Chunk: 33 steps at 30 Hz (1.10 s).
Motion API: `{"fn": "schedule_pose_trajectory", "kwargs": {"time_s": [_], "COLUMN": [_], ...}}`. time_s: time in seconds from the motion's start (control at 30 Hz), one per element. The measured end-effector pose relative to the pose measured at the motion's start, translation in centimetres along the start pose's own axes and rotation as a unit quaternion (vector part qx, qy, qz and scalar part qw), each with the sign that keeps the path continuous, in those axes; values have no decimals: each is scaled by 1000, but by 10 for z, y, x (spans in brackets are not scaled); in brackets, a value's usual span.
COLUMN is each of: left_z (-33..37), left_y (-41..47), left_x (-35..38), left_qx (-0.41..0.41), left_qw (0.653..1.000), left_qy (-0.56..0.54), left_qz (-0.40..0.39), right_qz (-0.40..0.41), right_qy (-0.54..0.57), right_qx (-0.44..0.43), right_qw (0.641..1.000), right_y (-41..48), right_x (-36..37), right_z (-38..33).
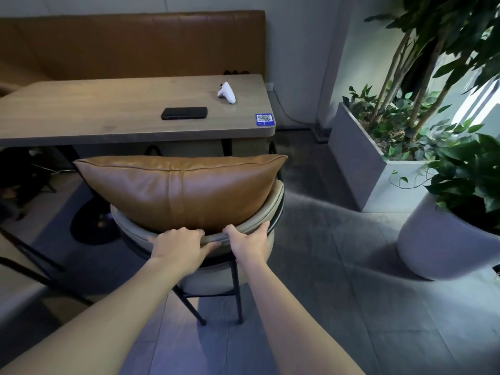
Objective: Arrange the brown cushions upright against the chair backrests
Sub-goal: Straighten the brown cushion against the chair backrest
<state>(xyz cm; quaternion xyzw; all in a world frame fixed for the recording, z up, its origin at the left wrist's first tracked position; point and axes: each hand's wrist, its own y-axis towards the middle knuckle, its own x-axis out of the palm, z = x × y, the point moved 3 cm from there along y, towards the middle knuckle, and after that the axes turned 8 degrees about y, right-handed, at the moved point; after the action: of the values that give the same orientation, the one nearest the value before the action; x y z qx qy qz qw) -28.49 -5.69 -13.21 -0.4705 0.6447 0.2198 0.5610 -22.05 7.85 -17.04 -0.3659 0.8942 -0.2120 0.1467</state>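
Observation:
A brown leather cushion (181,190) stands upright inside a beige round-backed chair (276,201), leaning against the curved backrest and rising well above it. I see the chair from behind. My left hand (180,246) grips the top rim of the backrest near its middle, with a ring on one finger. My right hand (249,240) grips the same rim just to the right. The chair's seat is hidden behind the backrest and cushion.
A wooden table (81,112) stands just beyond the chair, bearing a black phone (184,113), a white controller (227,92) and a blue QR sticker (264,119). A brown bench backrest (130,44) lines the wall. A grey planter (362,163) and a round pot (438,239) stand at right.

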Motion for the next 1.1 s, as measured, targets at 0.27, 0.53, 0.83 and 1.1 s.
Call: {"fn": "schedule_pose_trajectory", "kwargs": {"time_s": [0.27,0.53,0.83,1.1], "left_z": [7,7,8,-8], "left_y": [11,12,9,-10], "left_x": [1,6,6,8], "left_qx": [-22,-43,-60,35], "left_qw": [1000,999,997,986], "left_qy": [9,-14,-40,-135], "left_qz": [6,-11,-41,-95], "right_qz": [-18,-73,-82,-78], "right_qy": [-4,-22,-27,-308], "right_qx": [-13,-3,0,-52], "right_qw": [1000,997,996,947], "right_y": [13,15,12,-21], "right_x": [-2,-8,-9,-18], "right_z": [-5,-3,-1,-17]}}
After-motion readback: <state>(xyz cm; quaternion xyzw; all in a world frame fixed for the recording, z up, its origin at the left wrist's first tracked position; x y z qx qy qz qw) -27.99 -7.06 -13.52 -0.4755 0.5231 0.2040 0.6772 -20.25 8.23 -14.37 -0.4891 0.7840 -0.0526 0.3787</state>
